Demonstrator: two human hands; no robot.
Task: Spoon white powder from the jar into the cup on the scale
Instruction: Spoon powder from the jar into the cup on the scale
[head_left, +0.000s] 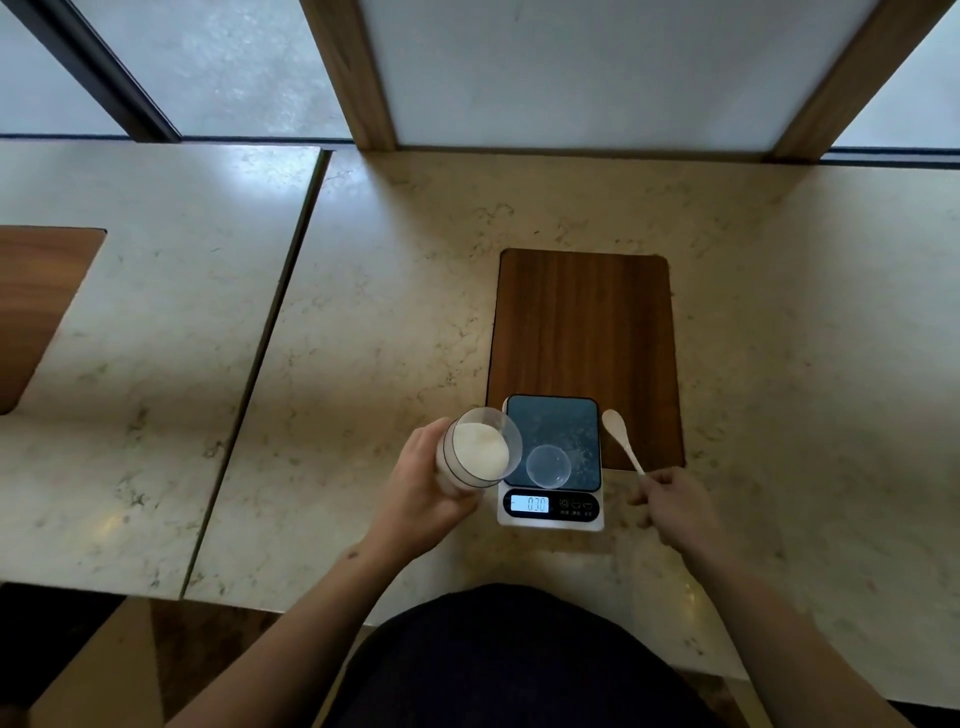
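My left hand (421, 496) grips a clear jar (475, 452) of white powder, lifted and tilted toward me just left of the scale (551, 462). The jar's mouth is uncovered and the powder surface shows. A small clear cup (548, 466) stands on the scale's dark platform, near its front edge. The lit display reads about 0.30. My right hand (675, 506) pinches the handle of a white spoon (621, 437), held to the right of the scale with its bowl pointing away from me. The spoon bowl looks empty.
The scale sits on the front edge of a dark wooden inlay (584, 332) in a marble counter (395, 322). A seam (260, 364) splits the counter to the left. Another wooden inlay (36, 306) lies far left. Windows and wooden posts stand behind.
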